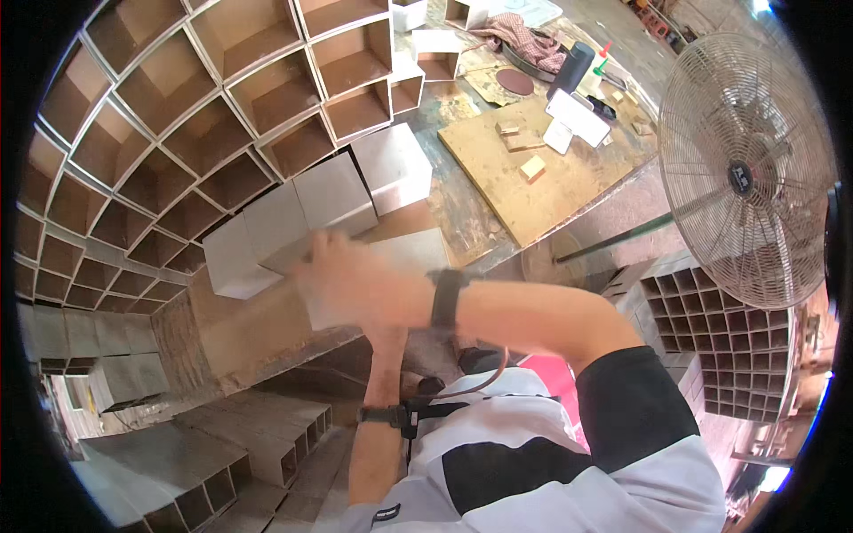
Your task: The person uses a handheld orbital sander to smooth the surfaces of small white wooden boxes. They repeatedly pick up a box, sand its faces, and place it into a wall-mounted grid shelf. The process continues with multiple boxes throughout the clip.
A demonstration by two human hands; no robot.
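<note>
My right hand (pixel 351 280) reaches across from the right, smeared by motion, over a pale grey box (pixel 413 247) on the workbench. Whether its fingers press on the box or pass above it I cannot tell. Beneath it, my left hand (pixel 386 342) shows only near the wrist; its fingers are hidden behind the right hand and the box. Just beyond the hands stand several closed-looking pale boxes in a row, among them a white box (pixel 393 169) and a grey box (pixel 333 197). The near-left box (pixel 235 265) is closest to the right fingertips.
Stacked open-fronted boxes (pixel 213 133) wall off the far left. To the right lies a wooden board (pixel 506 169) with a small yellow block (pixel 532 169) and a white phone-like slab (pixel 579 118). A large standing fan (pixel 742 178) is at far right; more boxes (pixel 178 466) sit lower left.
</note>
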